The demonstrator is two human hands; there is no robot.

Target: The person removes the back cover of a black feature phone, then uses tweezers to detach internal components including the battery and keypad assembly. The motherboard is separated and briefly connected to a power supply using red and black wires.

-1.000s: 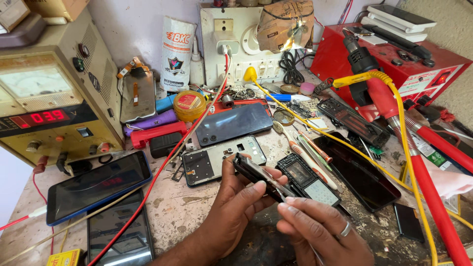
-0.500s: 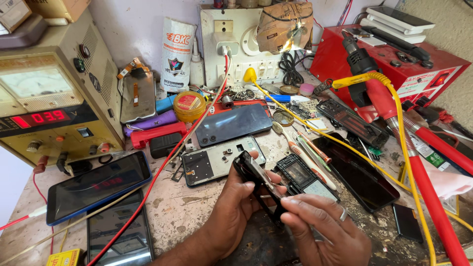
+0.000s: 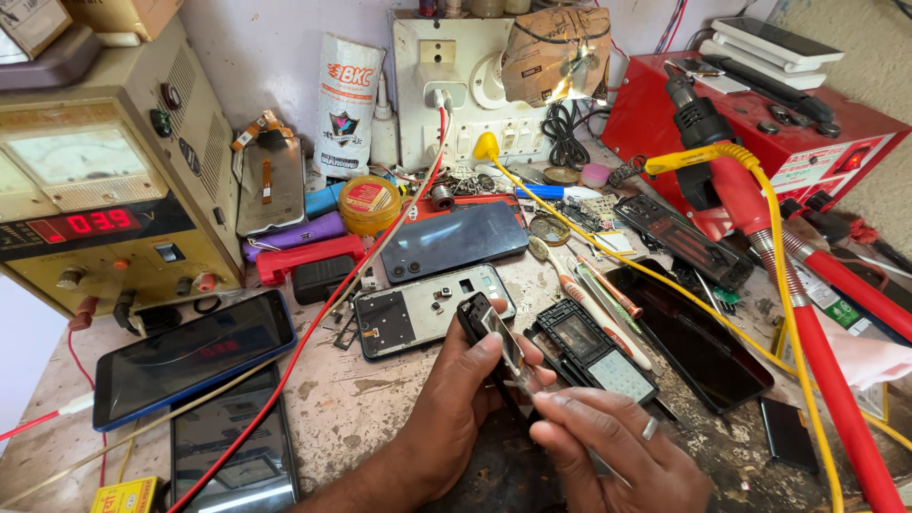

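I see my left hand (image 3: 456, 399) wrapped around a small black phone (image 3: 494, 342), thumb and fingers pinching its edges and tilting it up on edge just above the bench (image 3: 370, 399). My right hand (image 3: 608, 446) sits close below and to the right, fingertips pressed together on a thin tool (image 3: 528, 382) whose tip touches the phone's lower end; a ring shows on one finger. Just right of the phone lies an open black frame (image 3: 594, 351), and just behind it an opened phone back (image 3: 427, 309) with bare insides. Beyond that a dark phone (image 3: 454, 239) lies flat. A red wire (image 3: 332, 294) crosses the bench from the wall socket board (image 3: 456, 95) down to the near left. On my left, a blue-edged phone (image 3: 195, 356) and another dark phone (image 3: 233, 451) lie flat, in front of the power supply (image 3: 104, 190) with its lit red readout. To the right, a black screen panel (image 3: 689, 337) lies under a yellow coiled cable (image 3: 779, 247), beside a thick red hose (image 3: 836, 408) and a red box (image 3: 760, 123).
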